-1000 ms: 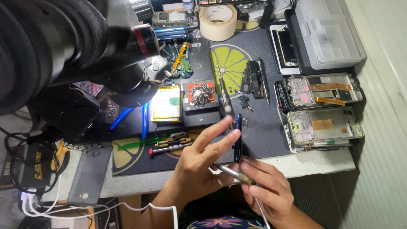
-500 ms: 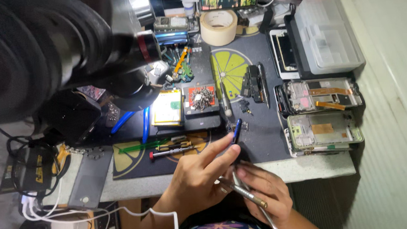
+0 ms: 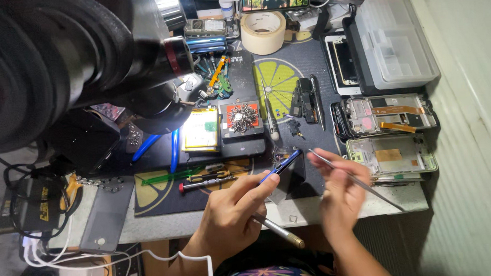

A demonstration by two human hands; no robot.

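The left hand point(image 3: 232, 223) is pinching a slim blue-tipped tool point(image 3: 279, 167) over the near edge of the table point(image 3: 167, 222); the right hand point(image 3: 340, 189) is pinching thin metal tweezers point(image 3: 356, 179). Both seem light, stiff and slippery, best held mid-shaft, away from the fine tips.

I see my two arms bare up to the elbow, no sleeves, no watch, no rings and no gloves. The left hand point(image 3: 229, 220) and the right hand point(image 3: 339, 192) have short nails. Lower, near my body, there is cloth with coloured flowers point(image 3: 285, 275), purple and yellow.
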